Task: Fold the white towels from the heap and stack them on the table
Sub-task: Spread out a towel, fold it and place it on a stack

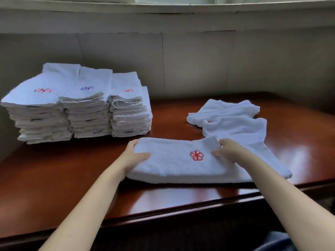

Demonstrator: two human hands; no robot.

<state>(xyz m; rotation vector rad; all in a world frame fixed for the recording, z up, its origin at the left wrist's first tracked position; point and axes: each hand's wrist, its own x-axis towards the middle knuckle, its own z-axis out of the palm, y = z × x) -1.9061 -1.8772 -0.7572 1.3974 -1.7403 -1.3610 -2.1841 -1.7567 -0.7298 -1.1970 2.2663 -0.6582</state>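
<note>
near front edge of the tabletop (pixel 72 178), right of centre: folded white towel (pixel 174 165), lying as a long flat band, red emblem (pixel 196 155) facing up.

left hand (pixel 135 154): clamped on the towel's left end, thumb on top, fingers curled round the far edge.

right hand (pixel 226 151): clamped on the towel near its right part, fingers and thumb pinching a raised fold just right of the emblem. hands well apart, one at each side of the emblem. forearms bare, crossing the front edge.

towel's right end: extends past the right hand toward the right edge, partly under the forearm.

behind the right hand, toward the back right corner: loose heap of towels (pixel 230 118), unfolded and rumpled, touching or overlapping the folded towel's far right part; cannot tell which. small red mark visible on one.

toward the back left corner: stacks of folded towels (pixel 81 109), three columns side by side and touching, a further row behind. top towels show a red emblem, a blue emblem and a red emblem, left to right.

beyond the tabletop: pale wall (pixel 217 60), window sill above.
</note>
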